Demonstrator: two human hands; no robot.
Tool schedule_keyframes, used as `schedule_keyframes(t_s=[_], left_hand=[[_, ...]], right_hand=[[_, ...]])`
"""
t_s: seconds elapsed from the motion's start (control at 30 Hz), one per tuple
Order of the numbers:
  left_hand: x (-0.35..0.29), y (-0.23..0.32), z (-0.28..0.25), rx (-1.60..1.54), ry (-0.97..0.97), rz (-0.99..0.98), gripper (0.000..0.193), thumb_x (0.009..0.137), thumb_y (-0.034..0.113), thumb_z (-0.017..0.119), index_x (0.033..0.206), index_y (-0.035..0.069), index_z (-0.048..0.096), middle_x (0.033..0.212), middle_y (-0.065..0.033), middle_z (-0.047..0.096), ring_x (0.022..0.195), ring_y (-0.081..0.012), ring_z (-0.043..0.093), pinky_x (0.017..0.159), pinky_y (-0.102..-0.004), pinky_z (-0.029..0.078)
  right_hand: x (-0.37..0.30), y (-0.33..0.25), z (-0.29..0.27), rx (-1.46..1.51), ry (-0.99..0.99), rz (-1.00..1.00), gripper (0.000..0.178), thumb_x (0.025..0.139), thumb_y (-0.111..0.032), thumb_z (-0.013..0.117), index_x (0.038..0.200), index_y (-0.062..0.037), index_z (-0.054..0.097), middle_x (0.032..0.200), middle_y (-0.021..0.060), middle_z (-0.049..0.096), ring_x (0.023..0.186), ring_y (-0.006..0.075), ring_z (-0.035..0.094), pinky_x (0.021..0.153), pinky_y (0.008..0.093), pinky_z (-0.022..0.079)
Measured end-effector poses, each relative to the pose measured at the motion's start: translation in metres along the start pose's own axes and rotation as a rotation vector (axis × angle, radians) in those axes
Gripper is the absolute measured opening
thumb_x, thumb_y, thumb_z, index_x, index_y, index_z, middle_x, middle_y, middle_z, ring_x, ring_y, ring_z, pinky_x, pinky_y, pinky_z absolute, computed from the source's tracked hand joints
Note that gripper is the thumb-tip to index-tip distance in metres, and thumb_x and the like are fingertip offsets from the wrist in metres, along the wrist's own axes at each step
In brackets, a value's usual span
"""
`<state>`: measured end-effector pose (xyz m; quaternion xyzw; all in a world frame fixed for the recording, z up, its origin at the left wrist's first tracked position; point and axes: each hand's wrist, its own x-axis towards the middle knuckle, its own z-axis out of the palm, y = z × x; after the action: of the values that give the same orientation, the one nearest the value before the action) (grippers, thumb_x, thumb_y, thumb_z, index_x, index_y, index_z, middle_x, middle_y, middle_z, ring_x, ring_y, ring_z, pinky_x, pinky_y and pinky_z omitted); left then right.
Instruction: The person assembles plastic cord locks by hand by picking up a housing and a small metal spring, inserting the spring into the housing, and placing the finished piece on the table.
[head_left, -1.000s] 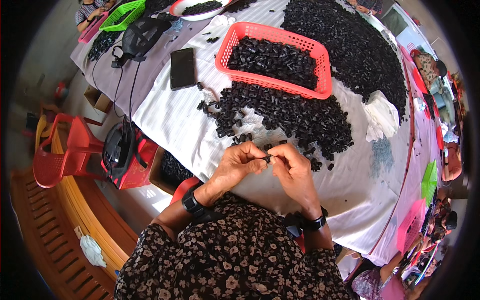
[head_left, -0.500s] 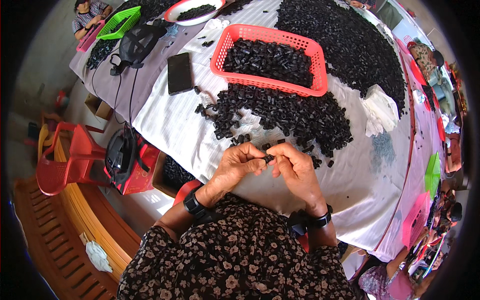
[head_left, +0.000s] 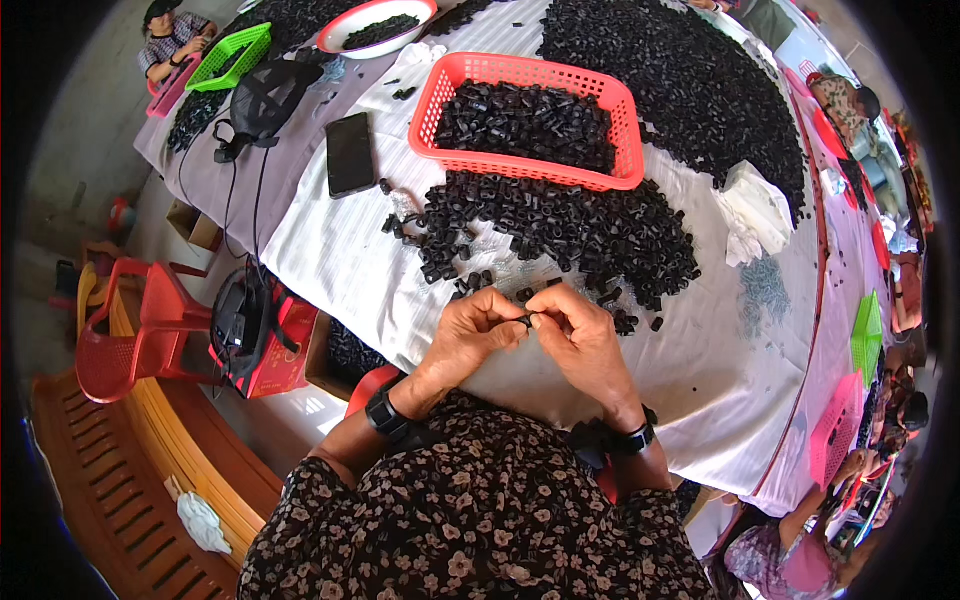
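Note:
Between my two hands, just over the near part of the table, is a small black plastic piece (head_left: 526, 321). The fingertips of my left hand (head_left: 474, 328) pinch one side of it. On the other side, the thumb and forefinger of my right hand (head_left: 578, 335) are closed on it too, hiding most of it. Just beyond my fingers spreads a loose pile of black plastic pieces (head_left: 560, 225), some standing singly at its near edge. Behind this pile a red perforated basket (head_left: 425, 140) holds many more of the same pieces.
A black phone (head_left: 350, 155) lies left of the basket. To the right are a crumpled white bag (head_left: 757, 210) and a patch of small greyish pins (head_left: 765, 292). A large black heap (head_left: 690, 100) covers the far right. A red chair (head_left: 150, 330) stands at left; other people sit around.
My hands stay together, but the black piece between the fingertips has turned and is more covered. The whole view has shifted slightly.

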<state>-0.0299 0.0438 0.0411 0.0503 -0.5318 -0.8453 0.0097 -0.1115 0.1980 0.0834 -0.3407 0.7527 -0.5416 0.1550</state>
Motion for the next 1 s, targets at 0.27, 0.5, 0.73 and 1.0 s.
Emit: schedule_keyframes(t_s=[0.27, 0.5, 0.73, 1.0], left_hand=[[-0.001, 0.001, 0.004, 0.318, 0.081, 0.143, 0.008, 0.086, -0.003, 0.06, 0.093, 0.0, 0.057, 0.088, -0.0016, 0.06, 0.081, -0.0051, 0.055, 0.073, -0.0215, 0.046], [0.001, -0.007, 0.003, 0.08, 0.092, 0.051, 0.009, 0.083, -0.004, 0.062, 0.09, 0.0, 0.058, 0.085, -0.0011, 0.06, 0.077, -0.0055, 0.056, 0.069, -0.0217, 0.048], [-0.001, -0.01, -0.01, 0.119, 0.098, 0.002, 0.005, 0.082, -0.002, 0.063, 0.085, 0.0, 0.06, 0.081, -0.002, 0.062, 0.072, -0.0072, 0.056, 0.066, -0.0216, 0.047], [0.002, -0.008, -0.007, 0.153, 0.117, -0.032, 0.01, 0.083, 0.003, 0.064, 0.078, 0.003, 0.056, 0.073, 0.0028, 0.057, 0.067, -0.0043, 0.049, 0.06, -0.0206, 0.042]], right_hand=[[-0.002, 0.004, 0.003, -0.012, 0.032, -0.046, 0.013, 0.081, 0.002, 0.054, 0.094, -0.0019, 0.057, 0.081, 0.0122, 0.058, 0.069, 0.0266, 0.059, 0.062, 0.0334, 0.046], [-0.009, -0.009, 0.014, -0.368, 0.016, -0.21, 0.032, 0.078, 0.002, 0.054, 0.109, 0.001, 0.05, 0.097, 0.0174, 0.054, 0.087, 0.0333, 0.057, 0.075, 0.0392, 0.049], [-0.008, -0.004, 0.021, -0.677, -0.067, -0.381, 0.04, 0.074, -0.006, 0.059, 0.11, 0.0058, 0.047, 0.097, 0.0187, 0.051, 0.091, 0.0357, 0.054, 0.077, 0.0409, 0.048], [-0.006, 0.005, 0.026, -0.775, -0.012, -0.463, 0.028, 0.071, -0.005, 0.059, 0.098, 0.0006, 0.052, 0.082, 0.0105, 0.052, 0.078, 0.0247, 0.053, 0.068, 0.0343, 0.048]])
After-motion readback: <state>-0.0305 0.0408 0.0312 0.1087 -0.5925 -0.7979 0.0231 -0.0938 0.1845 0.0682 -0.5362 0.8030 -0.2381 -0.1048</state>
